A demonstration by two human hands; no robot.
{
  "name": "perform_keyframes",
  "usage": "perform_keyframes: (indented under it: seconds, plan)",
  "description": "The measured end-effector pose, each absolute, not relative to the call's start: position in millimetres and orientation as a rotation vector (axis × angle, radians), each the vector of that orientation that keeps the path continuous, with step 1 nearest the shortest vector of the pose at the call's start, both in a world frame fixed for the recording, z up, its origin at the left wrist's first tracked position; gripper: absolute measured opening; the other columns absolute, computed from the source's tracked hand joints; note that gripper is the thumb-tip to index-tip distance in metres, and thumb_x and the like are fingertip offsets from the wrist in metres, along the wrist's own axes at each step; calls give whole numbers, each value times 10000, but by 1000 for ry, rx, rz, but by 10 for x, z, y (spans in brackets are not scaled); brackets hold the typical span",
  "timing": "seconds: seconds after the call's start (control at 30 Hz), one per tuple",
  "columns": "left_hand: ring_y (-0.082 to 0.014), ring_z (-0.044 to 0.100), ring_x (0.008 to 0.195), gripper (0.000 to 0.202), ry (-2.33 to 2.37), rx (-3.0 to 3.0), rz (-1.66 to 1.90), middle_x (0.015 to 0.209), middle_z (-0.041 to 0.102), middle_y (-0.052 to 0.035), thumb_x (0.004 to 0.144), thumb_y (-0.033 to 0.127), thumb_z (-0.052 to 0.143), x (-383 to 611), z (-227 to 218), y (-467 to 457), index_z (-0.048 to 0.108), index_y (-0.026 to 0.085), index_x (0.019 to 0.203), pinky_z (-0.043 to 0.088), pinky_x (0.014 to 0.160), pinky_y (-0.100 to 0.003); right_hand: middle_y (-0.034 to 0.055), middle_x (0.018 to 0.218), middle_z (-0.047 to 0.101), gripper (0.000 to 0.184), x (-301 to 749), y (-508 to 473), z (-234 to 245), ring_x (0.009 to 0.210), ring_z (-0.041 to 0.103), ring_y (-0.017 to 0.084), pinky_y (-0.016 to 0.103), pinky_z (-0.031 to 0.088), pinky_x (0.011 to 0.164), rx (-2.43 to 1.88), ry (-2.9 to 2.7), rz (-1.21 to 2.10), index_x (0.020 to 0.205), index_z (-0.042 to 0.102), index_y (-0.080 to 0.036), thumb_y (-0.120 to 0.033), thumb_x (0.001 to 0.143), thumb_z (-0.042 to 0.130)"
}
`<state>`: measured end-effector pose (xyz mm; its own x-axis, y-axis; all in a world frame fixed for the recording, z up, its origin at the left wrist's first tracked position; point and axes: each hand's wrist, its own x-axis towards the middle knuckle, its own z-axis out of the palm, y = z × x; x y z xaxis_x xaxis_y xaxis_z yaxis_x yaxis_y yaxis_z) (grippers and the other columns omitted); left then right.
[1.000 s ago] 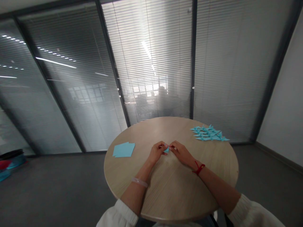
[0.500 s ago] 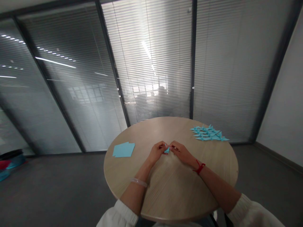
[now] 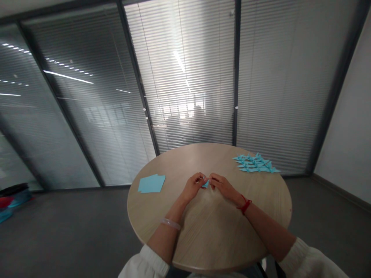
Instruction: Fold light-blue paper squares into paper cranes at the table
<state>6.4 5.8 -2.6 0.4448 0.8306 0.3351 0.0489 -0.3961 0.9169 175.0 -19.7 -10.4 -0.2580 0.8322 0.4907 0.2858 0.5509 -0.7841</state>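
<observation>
A small folded piece of blue paper (image 3: pixel 205 184) is pinched between my two hands over the middle of the round table. My left hand (image 3: pixel 194 186) has its fingers closed on the paper's left side. From the right, my right hand (image 3: pixel 222 185) grips it with thumb and fingertips, which meet those of the left. Most of the paper is hidden by my fingers, so its folded shape cannot be made out.
Loose blue paper sheets (image 3: pixel 152 183) lie overlapped on the table's left side. Several blue origami cranes (image 3: pixel 256 163) stand in rows at the back right. The round wooden table (image 3: pixel 214 239) stands before a glass wall with blinds (image 3: pixel 188 77). Blue and red items (image 3: pixel 14 200) are on the floor at far left.
My fingers have shifted slightly on the folded paper, and less of it shows between them. The sheets and cranes are unmoved.
</observation>
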Motion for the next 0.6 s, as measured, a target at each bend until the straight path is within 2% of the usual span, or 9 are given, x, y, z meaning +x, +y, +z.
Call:
perform_keyframes:
  seconds: [0.37, 0.6]
  plan:
    - [-104, 522, 631, 318, 798, 1853, 1112, 670, 551, -3, 746, 460, 608, 57, 34, 24, 560, 146, 746, 479, 590, -230, -32, 614, 470, 242, 1702, -253, -99, 590, 457, 116, 232, 351, 600, -932, -1845, 698, 694, 466, -191, -319, 882, 383]
    - [-109, 517, 612, 387, 840, 1695, 1073, 655, 534, -1, 698, 524, 623, 46, 8, 61, 558, 148, 761, 507, 536, -237, -23, 674, 484, 212, 1700, -247, -103, 607, 465, 116, 228, 372, 586, -938, -1830, 593, 781, 473, -193, -319, 908, 359]
